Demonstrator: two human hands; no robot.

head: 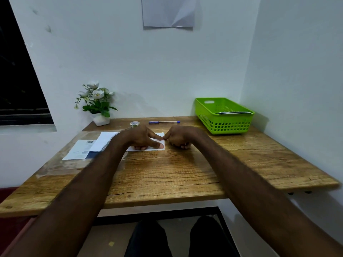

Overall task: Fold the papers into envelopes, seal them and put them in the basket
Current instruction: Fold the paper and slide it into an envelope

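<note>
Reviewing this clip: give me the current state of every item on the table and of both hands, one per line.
folded paper: flat on the table, under both hands
left hand: fingers straight, pressing the paper down
right hand: fingers curled, pinching the paper's right edge
green basket: upright, papers already inside
loose papers: lying flat, overlapping
pen: lying on its side, capped
tape roll: lying flat
flower pot: upright

Small white folded paper sheet (156,148): lies flat on the wooden table, mid-surface, largely covered by a hand; right edge and near edge exposed. Stack of loose white paper sheets (87,148): flat, left of the folded sheet, overlapping one another, the lowest bearing printed marks and a dark blue corner. Green perforated plastic basket (224,118): upright at the far right corner, well apart from the sheets, holding flat white folded papers (233,113) near rim level.
</note>
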